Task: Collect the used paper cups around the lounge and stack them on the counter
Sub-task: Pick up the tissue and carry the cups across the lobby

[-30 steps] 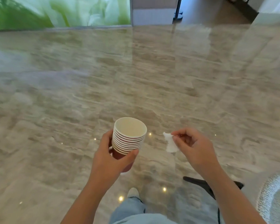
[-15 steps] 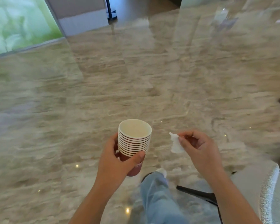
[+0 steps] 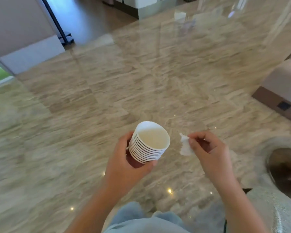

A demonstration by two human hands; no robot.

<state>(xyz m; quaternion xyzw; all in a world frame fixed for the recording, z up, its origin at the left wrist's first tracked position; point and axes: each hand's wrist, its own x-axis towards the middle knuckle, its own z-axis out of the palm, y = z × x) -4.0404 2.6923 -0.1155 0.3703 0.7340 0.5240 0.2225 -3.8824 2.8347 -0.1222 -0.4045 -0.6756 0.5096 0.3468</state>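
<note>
**Asker:** Where are the cups?

**Describer:** A stack of paper cups (image 3: 149, 142), nested with their white rims showing in a row, is held in mid-air at the centre of the view. It tilts slightly. The top cup's pale inside faces the camera, and a dark red wall shows at the base.

**Asker:** And the hands?

**Describer:** The person's left hand (image 3: 124, 167) wraps fingers and thumb round the stack's lower part. The right hand (image 3: 207, 148), just beside the stack and not touching it, pinches a small crumpled white scrap (image 3: 185, 147) between thumb and forefinger.

**Asker:** What surrounds them?

**Describer:** A glossy beige marble floor (image 3: 107, 91) lies below, blurred. Pale blue trousers (image 3: 141, 221) show at the bottom edge and a cream textured chair (image 3: 275, 207) at lower right. A black pole (image 3: 53, 19) stands far off at upper left.
</note>
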